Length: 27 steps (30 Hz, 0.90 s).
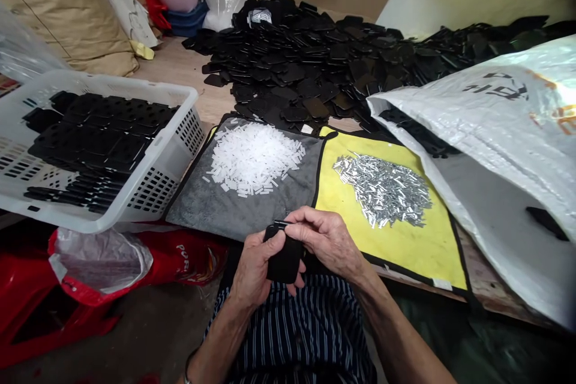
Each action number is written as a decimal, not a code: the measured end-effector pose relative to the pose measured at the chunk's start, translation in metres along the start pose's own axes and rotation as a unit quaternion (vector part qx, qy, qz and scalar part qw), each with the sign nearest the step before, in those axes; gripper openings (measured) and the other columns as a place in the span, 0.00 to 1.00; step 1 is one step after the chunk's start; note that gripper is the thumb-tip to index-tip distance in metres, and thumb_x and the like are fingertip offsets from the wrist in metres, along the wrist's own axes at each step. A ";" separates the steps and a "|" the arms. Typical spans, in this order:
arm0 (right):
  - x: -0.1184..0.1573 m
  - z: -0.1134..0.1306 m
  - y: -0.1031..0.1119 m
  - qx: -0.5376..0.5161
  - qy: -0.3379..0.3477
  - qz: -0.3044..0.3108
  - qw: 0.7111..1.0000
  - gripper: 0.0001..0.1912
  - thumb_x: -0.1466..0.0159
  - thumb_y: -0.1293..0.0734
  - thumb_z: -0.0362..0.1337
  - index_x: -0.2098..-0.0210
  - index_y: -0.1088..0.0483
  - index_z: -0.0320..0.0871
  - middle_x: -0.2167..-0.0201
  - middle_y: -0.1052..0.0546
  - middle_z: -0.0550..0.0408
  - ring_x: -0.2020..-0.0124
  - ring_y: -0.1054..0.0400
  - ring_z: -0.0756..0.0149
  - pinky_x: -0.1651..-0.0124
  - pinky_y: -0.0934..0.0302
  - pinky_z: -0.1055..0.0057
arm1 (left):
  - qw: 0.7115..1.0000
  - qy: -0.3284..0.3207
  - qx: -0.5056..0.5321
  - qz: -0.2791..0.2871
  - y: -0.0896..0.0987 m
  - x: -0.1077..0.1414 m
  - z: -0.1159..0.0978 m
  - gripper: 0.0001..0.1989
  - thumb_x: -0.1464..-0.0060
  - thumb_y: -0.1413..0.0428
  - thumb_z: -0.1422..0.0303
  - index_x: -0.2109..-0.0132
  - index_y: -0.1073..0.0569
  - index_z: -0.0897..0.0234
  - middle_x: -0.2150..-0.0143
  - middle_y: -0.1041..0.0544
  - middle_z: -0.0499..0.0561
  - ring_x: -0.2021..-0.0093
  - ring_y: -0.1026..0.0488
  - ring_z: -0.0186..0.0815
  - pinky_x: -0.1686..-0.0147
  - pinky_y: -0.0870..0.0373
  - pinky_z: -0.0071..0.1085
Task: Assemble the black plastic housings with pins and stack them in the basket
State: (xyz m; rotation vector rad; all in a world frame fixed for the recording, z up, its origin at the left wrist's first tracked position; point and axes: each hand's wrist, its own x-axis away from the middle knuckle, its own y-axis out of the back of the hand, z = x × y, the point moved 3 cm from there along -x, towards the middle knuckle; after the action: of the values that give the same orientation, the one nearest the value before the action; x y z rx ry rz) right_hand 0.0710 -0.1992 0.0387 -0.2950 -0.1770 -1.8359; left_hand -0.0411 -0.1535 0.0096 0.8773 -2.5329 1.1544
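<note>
A flat black plate (284, 261) is held upright in front of my lap, with my left hand (256, 264) wrapped round its side and lower edge. At its top edge, the thumb and fingers of my right hand (321, 240) pinch a small part with a metallic glint, too small to name. Beyond my hands, a pile of short white strips (254, 156) lies on a grey cloth (198, 210). Small silver metal pins (387, 189) are heaped on a yellow cloth (405, 252) to the right.
A white basket (155, 162) at the left holds stacked black pieces. A large heap of black plates (306, 66) covers the back of the table. An open white sack (504, 90) lies at the right. A red bag (175, 258) hangs below the basket.
</note>
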 end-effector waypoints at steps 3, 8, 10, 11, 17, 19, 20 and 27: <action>0.004 -0.006 -0.003 -0.023 -0.010 -0.042 0.999 0.11 0.42 0.35 0.43 0.69 0.34 0.39 0.84 0.32 0.61 0.87 0.38 0.74 0.85 0.48 0.81 | 1.000 0.016 -0.011 0.008 -0.001 0.002 0.002 0.16 0.45 0.48 0.60 0.65 0.30 0.74 0.79 0.25 0.58 0.84 0.28 0.39 0.91 0.35 0.26; 0.014 -0.017 -0.003 -0.016 -0.007 -0.131 0.991 0.09 0.43 0.34 0.40 0.71 0.31 0.39 0.85 0.34 0.62 0.87 0.41 0.76 0.86 0.48 0.80 | 0.999 0.003 -0.035 0.005 -0.007 0.004 0.004 0.11 0.52 0.41 0.70 0.62 0.31 0.71 0.78 0.25 0.53 0.82 0.28 0.37 0.88 0.32 0.27; 0.020 -0.018 0.004 0.026 0.028 -0.151 0.988 0.09 0.42 0.35 0.39 0.70 0.30 0.39 0.83 0.32 0.60 0.85 0.41 0.76 0.83 0.45 0.79 | 0.999 0.005 -0.048 -0.013 -0.009 0.004 0.004 0.12 0.55 0.40 0.71 0.62 0.31 0.71 0.77 0.25 0.52 0.82 0.28 0.37 0.88 0.32 0.27; 0.023 -0.016 0.012 0.066 0.055 -0.152 0.985 0.09 0.40 0.36 0.39 0.70 0.29 0.39 0.81 0.31 0.58 0.84 0.40 0.75 0.81 0.44 0.79 | 0.998 0.012 -0.056 -0.019 -0.009 0.004 0.005 0.12 0.55 0.40 0.71 0.62 0.31 0.70 0.76 0.25 0.53 0.83 0.29 0.37 0.88 0.32 0.28; 0.041 0.002 0.106 0.507 0.095 -0.345 0.784 0.12 0.38 0.38 0.38 0.67 0.26 0.37 0.71 0.27 0.48 0.73 0.35 0.65 0.74 0.44 0.72 | 0.987 0.027 -0.153 -0.046 -0.007 -0.002 -0.009 0.13 0.57 0.39 0.68 0.64 0.32 0.68 0.75 0.25 0.52 0.81 0.29 0.37 0.86 0.33 0.28; 0.037 0.000 0.131 0.614 0.039 -0.342 0.710 0.11 0.39 0.38 0.37 0.67 0.26 0.38 0.70 0.28 0.47 0.73 0.36 0.65 0.74 0.48 0.72 | 0.972 0.021 -0.222 -0.071 -0.005 -0.005 -0.018 0.12 0.57 0.39 0.67 0.66 0.32 0.67 0.77 0.27 0.49 0.81 0.29 0.36 0.85 0.34 0.28; 0.033 -0.001 0.140 0.646 0.021 -0.324 0.691 0.10 0.39 0.38 0.36 0.68 0.26 0.38 0.69 0.27 0.48 0.73 0.36 0.65 0.74 0.50 0.72 | 0.961 0.016 -0.263 -0.084 -0.005 -0.006 -0.024 0.11 0.57 0.39 0.66 0.67 0.32 0.66 0.79 0.28 0.48 0.81 0.30 0.36 0.85 0.34 0.28; 0.024 0.001 0.149 0.624 0.037 -0.306 0.718 0.09 0.42 0.39 0.32 0.73 0.28 0.39 0.71 0.26 0.50 0.73 0.35 0.66 0.71 0.50 0.71 | 0.663 -0.149 -0.721 -0.135 -0.013 -0.017 -0.055 0.06 0.50 0.48 0.67 0.73 0.34 0.62 0.79 0.31 0.47 0.75 0.32 0.36 0.75 0.42 0.29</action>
State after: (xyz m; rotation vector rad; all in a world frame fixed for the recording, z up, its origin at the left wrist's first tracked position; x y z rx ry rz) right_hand 0.2081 -0.2629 0.0423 0.8954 -1.5237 -1.9073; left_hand -0.0220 -0.1116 0.0472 0.8135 -2.3068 -1.1664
